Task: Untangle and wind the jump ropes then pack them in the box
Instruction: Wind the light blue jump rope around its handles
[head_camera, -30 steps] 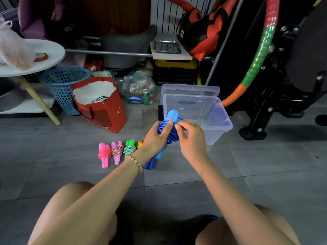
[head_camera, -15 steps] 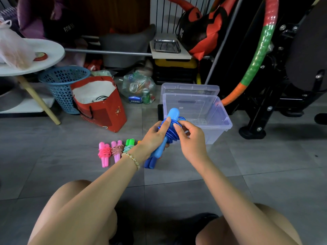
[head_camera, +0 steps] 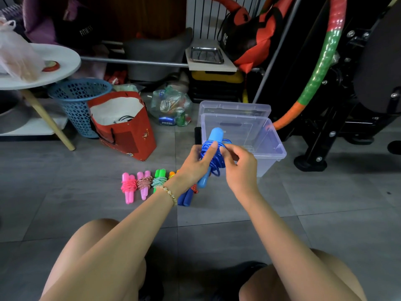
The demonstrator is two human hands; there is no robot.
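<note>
Before the box [head_camera: 271, 135], the blue jump rope [head_camera: 213, 158] was clamped in the left hand [head_camera: 193, 168], its cord pinched by the right hand [head_camera: 240, 170]. Tight turns were judged best.

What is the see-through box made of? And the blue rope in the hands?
The box looks like clear, glossy plastic: the floor shows through its walls. The blue jump rope looks like smooth, shiny plastic or vinyl cord, holding springy loops; its handle seems matte plastic.
</note>
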